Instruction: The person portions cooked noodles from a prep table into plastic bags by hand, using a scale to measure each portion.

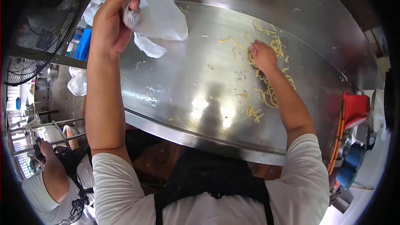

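My left hand [114,16] is raised at the upper left, its fingers closed on a white plastic bag [160,10] that hangs out to the right. Over on the right, my right hand [263,56] reaches down to the steel table among scattered yellow noodles [268,93]. Its fingers are drawn together at the noodles; what they hold, if anything, is hidden. Loose strands and small bits lie around that hand, thickest below it along the forearm.
The steel table [175,83] has a raised front edge. At left are a mesh fan guard [41,29], a blue object [83,43] and another person's arm [54,179]. A red object [354,106] and blue containers [352,162] stand at right.
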The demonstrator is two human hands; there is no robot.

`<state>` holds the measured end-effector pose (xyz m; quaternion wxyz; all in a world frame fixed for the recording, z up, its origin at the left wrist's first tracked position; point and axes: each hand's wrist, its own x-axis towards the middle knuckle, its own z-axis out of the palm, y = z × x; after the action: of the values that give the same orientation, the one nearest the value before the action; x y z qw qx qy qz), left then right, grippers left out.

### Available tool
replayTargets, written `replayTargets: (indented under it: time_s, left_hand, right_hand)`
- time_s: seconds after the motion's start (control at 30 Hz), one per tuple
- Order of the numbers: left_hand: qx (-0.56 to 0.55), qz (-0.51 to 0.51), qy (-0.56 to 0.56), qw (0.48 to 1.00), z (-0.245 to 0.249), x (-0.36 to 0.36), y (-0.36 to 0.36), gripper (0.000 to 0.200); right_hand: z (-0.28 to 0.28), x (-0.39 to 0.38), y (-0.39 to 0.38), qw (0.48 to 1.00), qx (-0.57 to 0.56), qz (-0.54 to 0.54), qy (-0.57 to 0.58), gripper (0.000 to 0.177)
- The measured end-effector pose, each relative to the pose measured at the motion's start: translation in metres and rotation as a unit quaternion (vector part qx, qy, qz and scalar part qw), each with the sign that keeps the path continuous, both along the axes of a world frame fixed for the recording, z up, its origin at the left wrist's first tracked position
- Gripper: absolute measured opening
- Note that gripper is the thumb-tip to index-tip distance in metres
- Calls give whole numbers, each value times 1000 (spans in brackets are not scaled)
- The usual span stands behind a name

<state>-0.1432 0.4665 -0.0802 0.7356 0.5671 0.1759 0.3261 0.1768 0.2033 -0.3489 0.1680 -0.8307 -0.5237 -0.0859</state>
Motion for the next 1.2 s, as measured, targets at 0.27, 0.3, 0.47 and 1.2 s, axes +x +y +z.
replayTargets:
  time_s: [0.27, 0.3, 0.47, 1.2]
  left_hand:
    - [14, -231, 186, 955, -58, -6, -197, 54]
    - [251, -209, 258, 909, -72, -7, -212, 53]
    - [479, -70, 258, 836, -126, -36, -246, 32]
    - [-261, 138, -21, 955, -92, -159, -134, 23]
  right_hand:
    - [94, -120, -47, 637, 74, -83, 763, 43]
    - [79, -130, -53, 549, -20, 3, 835, 52]
    - [96, -186, -71, 582, 4, 29, 813, 45]
    - [93, -150, -217, 987, 39, 23, 156, 83]
